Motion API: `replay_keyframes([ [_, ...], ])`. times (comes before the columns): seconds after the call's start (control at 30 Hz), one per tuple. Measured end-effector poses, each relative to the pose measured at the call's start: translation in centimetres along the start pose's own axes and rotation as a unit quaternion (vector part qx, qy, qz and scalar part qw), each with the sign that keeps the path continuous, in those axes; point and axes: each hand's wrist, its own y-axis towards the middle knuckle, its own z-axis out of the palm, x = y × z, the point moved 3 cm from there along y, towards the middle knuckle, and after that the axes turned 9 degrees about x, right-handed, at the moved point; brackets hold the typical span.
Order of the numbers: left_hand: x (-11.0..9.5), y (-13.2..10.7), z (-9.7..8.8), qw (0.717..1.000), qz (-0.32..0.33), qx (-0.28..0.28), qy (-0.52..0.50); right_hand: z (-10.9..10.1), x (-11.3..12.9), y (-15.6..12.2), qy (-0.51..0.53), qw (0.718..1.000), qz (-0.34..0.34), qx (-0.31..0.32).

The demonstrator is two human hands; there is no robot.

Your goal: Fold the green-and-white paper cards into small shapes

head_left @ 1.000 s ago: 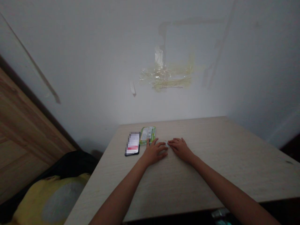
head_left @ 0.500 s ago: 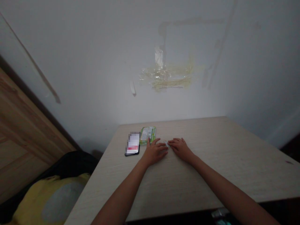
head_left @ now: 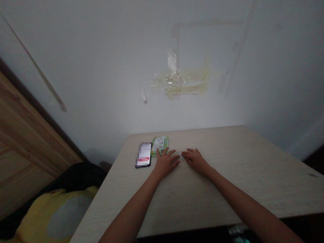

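Low over the table, my left hand has its fingers spread, and its thumb and forefinger overlap the near edge of a green-and-white plastic packet. Between my two hands lies a small whitish piece, too small to make out, perhaps paper or plastic. My right hand rests palm down, fingers stretched out, with the fingertips at the right side of that piece. A smartphone with a lit screen lies left of my left hand, beside the packet.
The pale wooden table reaches back to a white wall marked with old tape. A yellow-and-grey plush item sits low on the left, by a wooden panel. Something shiny shows below the table's front edge.
My left hand has shifted slightly left and its fingers have spread wider, showing more of the small whitish piece. My right hand stays about where it was.
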Motion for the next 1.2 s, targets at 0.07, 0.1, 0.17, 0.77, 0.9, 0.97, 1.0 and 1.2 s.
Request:
replay_keyframes([
  [0.07,0.03,0.1,-0.16,1.0,-0.018,-0.001,0.003,-0.09,0.12,0.01,-0.003,1.0,-0.003,0.001],
  [0.1,0.07,0.15,-0.24,1.0,-0.028,-0.001,0.005,-0.13,0.17,0.02,-0.004,1.0,-0.003,0.001],
  [0.17,0.13,0.23,-0.39,0.999,-0.044,-0.001,0.007,-0.17,0.21,0.04,-0.008,1.0,-0.003,-0.001],
  [0.77,0.17,0.16,-0.53,0.996,-0.078,-0.03,0.035,-0.01,0.2,0.14,-0.029,1.0,-0.001,0.005],
  [0.9,-0.07,0.17,-0.71,0.995,-0.078,-0.037,0.044,-0.1,0.35,0.07,-0.028,1.0,-0.003,0.008],
  [0.97,-0.14,0.19,-0.75,0.995,-0.079,-0.039,0.047,-0.17,0.42,0.02,-0.025,1.0,-0.002,0.005],
  [1.0,-0.15,0.21,-0.75,0.995,-0.082,-0.039,0.048,-0.2,0.45,0.0,-0.023,1.0,-0.002,0.004],
  [1.2,-0.1,0.25,-0.64,0.994,-0.089,-0.037,0.044,-0.36,0.61,-0.13,-0.019,1.0,0.001,0.002],
])
